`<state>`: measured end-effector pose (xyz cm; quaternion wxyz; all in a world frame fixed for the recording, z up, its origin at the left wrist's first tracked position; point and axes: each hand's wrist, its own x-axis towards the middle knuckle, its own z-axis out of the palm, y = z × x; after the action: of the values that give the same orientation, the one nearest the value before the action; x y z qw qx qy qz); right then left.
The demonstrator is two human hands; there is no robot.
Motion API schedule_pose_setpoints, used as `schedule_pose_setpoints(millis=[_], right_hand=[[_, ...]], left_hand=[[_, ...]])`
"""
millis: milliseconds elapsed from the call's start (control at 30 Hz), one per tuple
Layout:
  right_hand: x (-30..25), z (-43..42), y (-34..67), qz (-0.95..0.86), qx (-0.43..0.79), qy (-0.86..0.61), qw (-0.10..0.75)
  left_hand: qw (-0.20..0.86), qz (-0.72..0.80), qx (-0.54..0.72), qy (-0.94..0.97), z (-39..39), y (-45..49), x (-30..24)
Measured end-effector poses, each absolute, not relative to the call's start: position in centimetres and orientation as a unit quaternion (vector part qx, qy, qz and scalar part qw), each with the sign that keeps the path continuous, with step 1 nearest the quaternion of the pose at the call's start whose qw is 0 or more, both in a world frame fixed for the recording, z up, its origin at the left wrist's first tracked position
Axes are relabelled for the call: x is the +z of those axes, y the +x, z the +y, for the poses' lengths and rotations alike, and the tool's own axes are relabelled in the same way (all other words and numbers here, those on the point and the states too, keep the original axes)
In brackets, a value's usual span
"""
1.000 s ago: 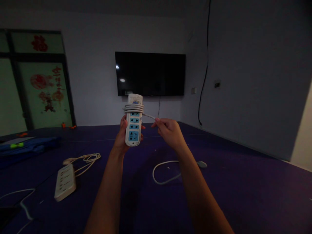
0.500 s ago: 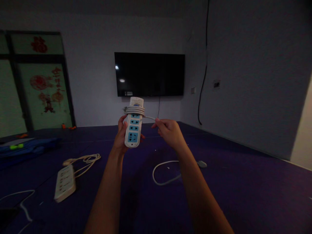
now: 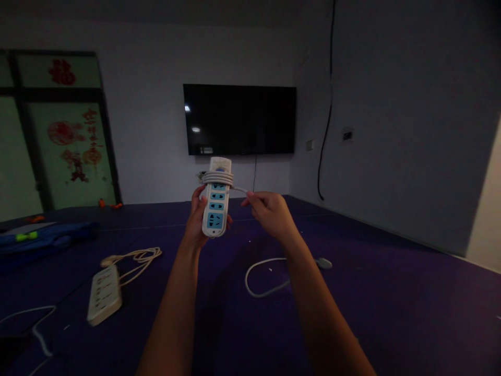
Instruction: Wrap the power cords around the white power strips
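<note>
Raised in front of me, a white power strip (image 3: 214,209) with blue sockets stands nearly upright. My left hand (image 3: 197,216) is closed around its lower half, the fingers partly hidden behind it. Several turns of white power cord (image 3: 218,178) wrap the strip near its top end. To the right of the strip, my right hand (image 3: 270,211) pinches the cord where it leaves the coil. Below, a loop of white cord lies on the purple floor and ends in a plug (image 3: 323,263); my right forearm covers part of it.
Left on the floor (image 3: 235,324) lies a second power strip (image 3: 105,294) with its cream cord (image 3: 143,257) loosely looped. Blue cloth (image 3: 50,235) lies farther left. A thin white cable (image 3: 39,334) runs at the lower left. A television (image 3: 240,120) hangs on the far wall.
The power strip and my left hand have shifted very slightly right. My right hand has moved a touch left, still pinching the cord.
</note>
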<state>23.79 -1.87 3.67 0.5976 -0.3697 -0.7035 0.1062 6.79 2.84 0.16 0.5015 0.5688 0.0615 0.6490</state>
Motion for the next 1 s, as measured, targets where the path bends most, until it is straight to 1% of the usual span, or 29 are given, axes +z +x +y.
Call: schedule_pose_setpoints(millis=[267,367,633,833,900,1000], right_hand=[[4.0,-3.1,23.5,-0.733,0.101,-0.35,0.574],[4.1,-3.2,23.2,-0.746,0.091,-0.35,0.559],[3.7,-2.9,22.5,-0.744,0.056,-0.375,0.549],[3.8,-3.2,22.4,-0.73,0.053,-0.386,0.562],[3.8,-3.2,22.4,-0.728,0.048,-0.391,0.562],[3.6,-2.8,22.5,-0.723,0.043,-0.402,0.56]], left_hand=[[0.44,0.137,0.683,0.567,3.0,6.6,0.4],[0.401,0.175,0.697,0.568,3.1,6.9,0.5],[0.254,0.21,0.717,0.614,2.6,8.2,0.9],[0.153,0.266,0.681,0.665,2.3,8.3,1.1],[0.104,0.287,0.664,0.683,2.3,8.3,1.1],[0.001,0.306,0.647,0.698,2.2,8.3,1.2]])
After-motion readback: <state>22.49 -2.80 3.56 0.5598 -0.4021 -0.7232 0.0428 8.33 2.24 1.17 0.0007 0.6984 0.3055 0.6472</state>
